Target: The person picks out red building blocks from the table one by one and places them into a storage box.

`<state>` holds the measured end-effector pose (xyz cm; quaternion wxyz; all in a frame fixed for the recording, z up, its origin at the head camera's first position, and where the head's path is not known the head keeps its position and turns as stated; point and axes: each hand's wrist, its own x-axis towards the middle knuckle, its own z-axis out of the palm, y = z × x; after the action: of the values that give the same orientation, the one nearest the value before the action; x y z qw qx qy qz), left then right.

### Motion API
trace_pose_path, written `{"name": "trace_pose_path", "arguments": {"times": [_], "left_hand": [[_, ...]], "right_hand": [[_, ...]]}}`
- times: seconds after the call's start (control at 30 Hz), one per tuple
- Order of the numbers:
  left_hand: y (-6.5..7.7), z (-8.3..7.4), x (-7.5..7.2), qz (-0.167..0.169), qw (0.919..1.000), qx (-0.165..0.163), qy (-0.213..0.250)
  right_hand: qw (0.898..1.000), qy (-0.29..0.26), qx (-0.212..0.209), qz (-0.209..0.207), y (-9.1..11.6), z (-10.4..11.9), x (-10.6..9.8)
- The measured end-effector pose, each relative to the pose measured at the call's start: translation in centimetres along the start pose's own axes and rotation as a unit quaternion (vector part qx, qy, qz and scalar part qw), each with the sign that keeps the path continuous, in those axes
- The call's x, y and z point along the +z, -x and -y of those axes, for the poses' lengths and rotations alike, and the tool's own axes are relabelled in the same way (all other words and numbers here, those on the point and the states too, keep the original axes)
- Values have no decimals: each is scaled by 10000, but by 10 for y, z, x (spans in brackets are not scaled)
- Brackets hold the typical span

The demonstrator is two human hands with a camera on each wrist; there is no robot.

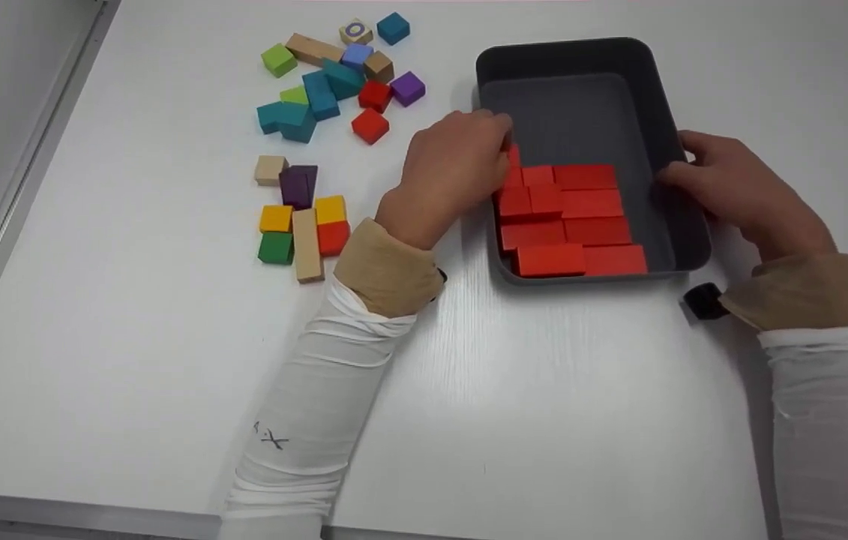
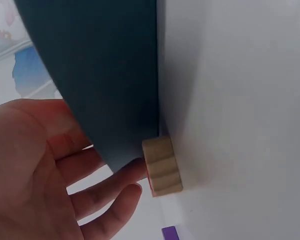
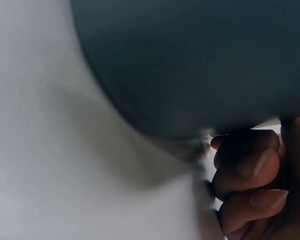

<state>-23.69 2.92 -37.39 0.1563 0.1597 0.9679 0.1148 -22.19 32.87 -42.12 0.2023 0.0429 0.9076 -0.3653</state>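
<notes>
In the head view my left hand reaches over the left wall of a dark grey tray. Its thumb and forefinger pinch a red block just inside that wall, mostly hidden by the hand. The left wrist view shows the other fingers loosely bent outside the tray, a fingertip overlapping a wooden block with a red edge. On the opposite side my right hand grips the tray wall, thumb at the rim and fingers outside. Red blocks lie in rows across the tray's near part.
Mixed coloured blocks lie scattered at the table's back left. Below them stands a small group with a purple piece, a wooden bar and a green block. A small black object sits by the right cuff.
</notes>
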Motion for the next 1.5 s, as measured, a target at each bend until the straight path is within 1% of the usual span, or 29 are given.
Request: {"name": "trace_pose_path", "arguments": {"times": [0.07, 0.13, 0.3, 0.47, 0.6, 0.8, 0.9, 1.07, 1.23, 1.4, 1.5], "left_hand": [[2, 1, -3, -107, 9999, -6, 60], [4, 3, -6, -293, 9995, -24, 123], [10, 10, -12, -661, 9971, -163, 347], [12, 25, -17, -873, 9944, -398, 454], [11, 40, -18, -930, 9923, -708, 407], [11, 60, -18, -917, 9878, -1131, 554], [10, 68, -17, -884, 9863, -1247, 615], [8, 77, -12, -789, 9850, -1425, 564], [7, 83, -9, -638, 9841, -1563, 550], [8, 83, -8, -276, 9842, -1657, 566], [10, 83, -8, -123, 9833, -1727, 553]], "right_hand": [[10000, -35, -10, 11, 0, -1, -1], [10000, -45, -7, 0, 0, -1, -1], [9999, 66, 54, 53, 1, -3, 1], [9999, 118, 8, 72, 1, -3, 1], [9998, 170, 29, 81, 2, -3, 1], [9998, 180, 4, 52, 2, -1, -1], [9999, 151, 13, 48, 2, -1, -1], [10000, 53, -3, 68, 0, -1, 0], [10000, 56, -35, 34, 1, 0, 0], [10000, 49, 17, 65, 2, -2, 1], [10000, 31, -18, 42, 1, -3, 1]]}}
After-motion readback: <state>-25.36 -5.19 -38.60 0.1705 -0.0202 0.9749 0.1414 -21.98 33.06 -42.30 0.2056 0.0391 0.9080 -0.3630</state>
